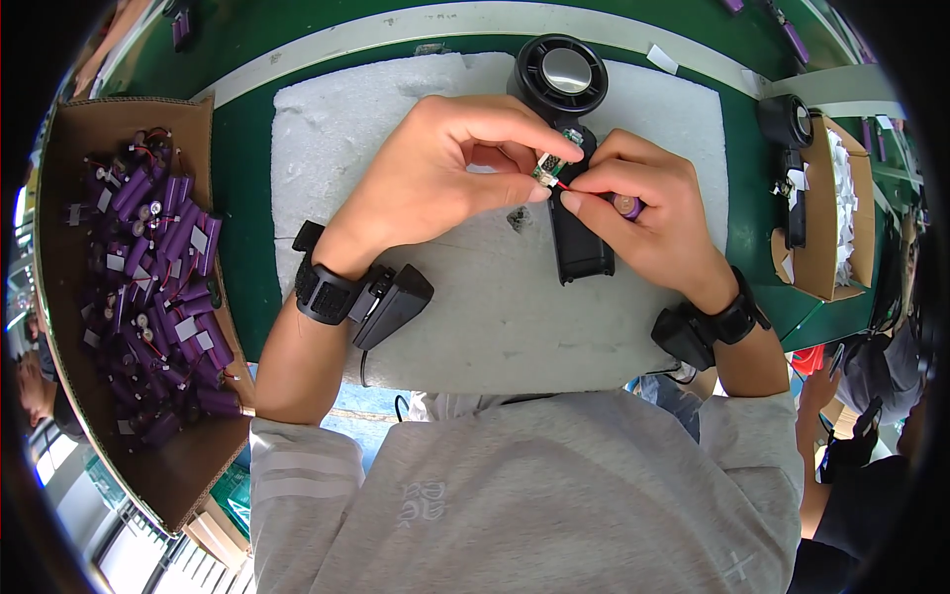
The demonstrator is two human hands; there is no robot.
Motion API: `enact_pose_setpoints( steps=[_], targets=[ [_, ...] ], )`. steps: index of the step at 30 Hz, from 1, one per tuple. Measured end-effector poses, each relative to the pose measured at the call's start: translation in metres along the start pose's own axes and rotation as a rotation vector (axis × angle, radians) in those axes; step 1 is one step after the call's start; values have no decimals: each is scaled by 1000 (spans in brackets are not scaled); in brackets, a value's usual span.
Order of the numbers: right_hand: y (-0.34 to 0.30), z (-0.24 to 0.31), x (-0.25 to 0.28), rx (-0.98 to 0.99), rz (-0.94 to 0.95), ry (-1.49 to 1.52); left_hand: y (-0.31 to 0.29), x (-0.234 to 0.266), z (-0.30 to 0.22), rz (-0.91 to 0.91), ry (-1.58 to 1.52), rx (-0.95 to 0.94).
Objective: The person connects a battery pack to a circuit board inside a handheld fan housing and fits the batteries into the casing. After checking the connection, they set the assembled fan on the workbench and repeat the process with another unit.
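Observation:
My left hand [435,178] pinches a small green circuit board [548,168] between thumb and fingertips. A white connector on the board's near edge meets a thin red wire [563,186]. That wire runs to the thumb and fingertips of my right hand [658,193], which are closed on it. Mostly hidden under the same hand's curled fingers is a purple battery [627,206], only its end showing. Beneath both hands lies a black handheld fan [582,247], its round head [560,74] pointing away from me. Whether the plug is fully seated cannot be made out.
The fan lies on a white foam pad [445,327] over a green table. At left stands a cardboard box [139,114] of purple wired batteries [163,267]. On the right are another black fan [790,124] and a smaller carton [816,238] with white pieces. A person [871,396] is beyond.

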State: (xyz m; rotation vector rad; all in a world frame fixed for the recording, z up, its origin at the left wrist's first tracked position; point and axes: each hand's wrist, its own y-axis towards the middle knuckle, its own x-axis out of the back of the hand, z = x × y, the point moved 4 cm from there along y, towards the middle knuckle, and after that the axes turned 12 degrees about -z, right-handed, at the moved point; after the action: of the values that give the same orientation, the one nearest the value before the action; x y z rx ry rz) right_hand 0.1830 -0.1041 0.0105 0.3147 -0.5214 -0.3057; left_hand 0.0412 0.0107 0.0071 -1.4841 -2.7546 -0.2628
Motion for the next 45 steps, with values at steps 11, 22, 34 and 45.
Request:
enact_pose_setpoints(
  steps=[11,22,34,45],
  targets=[
    [-1,2,0,79,-19,-28,0,-5,2,-71,-11,18],
    [-4,0,2,-168,-265,69,-3,-10,-10,-130,267,-23],
    [1,-1,2,30,-265,-152,-3,-8,-4,-178,216,-116],
    [3,2,4,123,-300,-201,-4,-11,-4,-225,211,-124]
  ],
)
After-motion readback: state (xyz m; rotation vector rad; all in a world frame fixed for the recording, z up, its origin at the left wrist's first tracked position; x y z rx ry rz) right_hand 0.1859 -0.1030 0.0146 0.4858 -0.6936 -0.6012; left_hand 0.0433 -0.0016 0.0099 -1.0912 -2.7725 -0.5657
